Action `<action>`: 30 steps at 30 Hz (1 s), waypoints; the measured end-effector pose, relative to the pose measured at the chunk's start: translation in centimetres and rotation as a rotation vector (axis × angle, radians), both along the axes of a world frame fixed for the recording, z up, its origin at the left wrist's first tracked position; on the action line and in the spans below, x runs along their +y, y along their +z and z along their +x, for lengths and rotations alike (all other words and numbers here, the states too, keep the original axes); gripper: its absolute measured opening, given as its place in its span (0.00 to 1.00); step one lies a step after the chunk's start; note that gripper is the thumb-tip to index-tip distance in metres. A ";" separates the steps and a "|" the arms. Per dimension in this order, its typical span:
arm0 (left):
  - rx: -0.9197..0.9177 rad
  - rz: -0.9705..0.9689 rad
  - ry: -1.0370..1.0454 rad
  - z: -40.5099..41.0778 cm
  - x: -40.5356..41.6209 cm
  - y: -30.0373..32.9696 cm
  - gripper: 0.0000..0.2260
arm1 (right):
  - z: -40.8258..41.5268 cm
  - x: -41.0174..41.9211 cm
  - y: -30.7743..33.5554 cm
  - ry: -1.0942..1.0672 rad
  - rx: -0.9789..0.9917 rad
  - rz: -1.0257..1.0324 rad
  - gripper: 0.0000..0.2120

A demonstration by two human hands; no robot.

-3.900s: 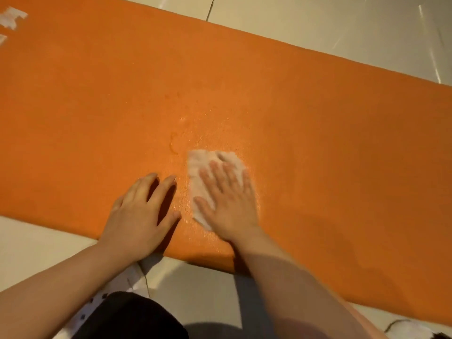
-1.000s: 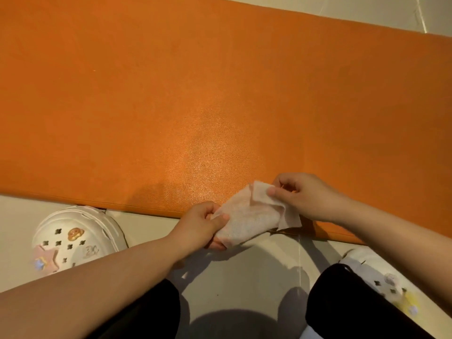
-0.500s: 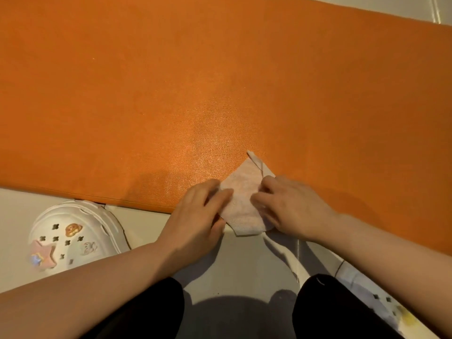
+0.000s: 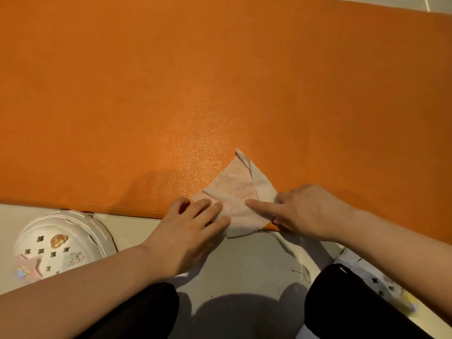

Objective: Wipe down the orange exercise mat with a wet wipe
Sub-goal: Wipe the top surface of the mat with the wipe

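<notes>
Since half a second ago, both hands have flattened out on the wet wipe, which now lies spread wider on the mat's near edge; a second ago it was held up between pinching fingers.

Far left of the left hand, a white clog with small charms sits on the pale floor, just beside the orange mat. That hand lies relaxed, its straight fingers pressing the wipe's left corner and gripping nothing. Between the two hands the wipe sits folded into a rough triangle, its long axis running from the near mat edge away from the person, its tip pointing away and slightly right; its near corner overhangs onto the floor. A damp sheen shows on the mat just beyond the left hand. The right hand rests on the wipe's right corner, forefinger extended leftward across it, the other fingers loosely bent, holding nothing. The mat's long axis runs left to right across the view.
</notes>
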State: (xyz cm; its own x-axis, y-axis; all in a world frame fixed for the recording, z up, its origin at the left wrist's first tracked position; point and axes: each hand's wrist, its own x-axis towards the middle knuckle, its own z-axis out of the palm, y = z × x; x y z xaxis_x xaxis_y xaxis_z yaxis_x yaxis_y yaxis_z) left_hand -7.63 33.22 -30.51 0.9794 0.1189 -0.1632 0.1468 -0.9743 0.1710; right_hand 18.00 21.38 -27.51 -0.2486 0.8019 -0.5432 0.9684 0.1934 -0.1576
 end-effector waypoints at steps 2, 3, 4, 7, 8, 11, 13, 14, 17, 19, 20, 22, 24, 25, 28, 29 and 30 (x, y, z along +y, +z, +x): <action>-0.006 0.042 -0.050 0.3 0.1 0.3 0.19 | 0.3 0.6 0.3 0.002 -0.067 -0.080 0.25; -0.001 0.057 -0.071 0.5 0.3 0.4 0.20 | 0.8 0.7 0.4 -0.030 -0.097 -0.066 0.25; 0.012 0.069 -0.084 0.6 0.5 0.6 0.21 | 1.6 0.5 0.3 -0.060 -0.130 -0.052 0.25; 0.076 0.082 -0.111 1.4 0.8 1.1 0.20 | 3.9 -0.5 0.7 -0.177 -0.217 0.005 0.24; 0.076 0.068 -0.121 1.7 0.9 1.3 0.20 | 4.7 -1.0 0.9 -0.224 -0.244 0.032 0.23; 0.060 0.029 -0.150 3.1 2.0 2.1 0.18 | 6.3 -2.2 1.0 -0.368 -0.302 0.088 0.21; 0.036 0.054 -0.186 4.8 2.7 2.7 0.18 | 6.5 -2.5 0.9 -0.448 -0.301 0.094 0.21; 0.033 0.072 -0.206 5.7 3.0 2.7 0.18 | 6.4 -2.5 0.7 -0.474 -0.291 0.098 0.21; -0.002 0.114 -0.252 8.8 3.2 1.1 0.19 | 6.5 -2.5 0.4 -0.520 -0.221 0.131 0.24; 0.019 0.103 -0.188 10.6 1.8 -0.8 0.22 | 6.7 -2.6 0.2 -0.566 -0.151 0.128 0.26; 0.046 0.081 -0.124 11.1 0.5 -1.8 0.24 | 6.8 -2.8 -0.1 -0.590 -0.124 0.107 0.27; 0.071 0.022 -0.009 11.3 -2.4 -3.6 0.26 | 7.1 -3.8 -0.8 -0.619 -0.086 0.031 0.30; 0.065 -0.035 0.017 11.2 -4.1 -4.5 0.27 | 7.5 -5.4 -1.5 -0.601 -0.058 -0.039 0.34; 0.064 -0.047 -0.023 11.4 -4.1 -4.6 0.28 | 7.7 -6.0 -1.7 -0.573 -0.059 -0.065 0.36; 0.091 0.001 -0.216 13.0 -1.6 -4.4 0.27 | 7.8 -6.6 -1.8 -0.562 -0.062 -0.077 0.35; 0.080 -0.005 -0.245 13.4 -0.8 -4.5 0.27 | 7.7 -6.6 -1.8 -0.580 -0.057 -0.071 0.35; 0.058 -0.010 -0.258 13.6 -0.3 -4.7 0.26 | 7.5 -6.5 -1.9 -0.598 -0.053 -0.073 0.35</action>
State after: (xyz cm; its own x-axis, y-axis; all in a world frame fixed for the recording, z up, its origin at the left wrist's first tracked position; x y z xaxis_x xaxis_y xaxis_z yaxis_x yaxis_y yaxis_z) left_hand 6.00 32.96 -35.18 0.9660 -0.1355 -0.2200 -0.0965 -0.9791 0.1793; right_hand 25.49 14.91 -29.36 0.2626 0.7544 -0.6017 0.9129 -0.3961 -0.0983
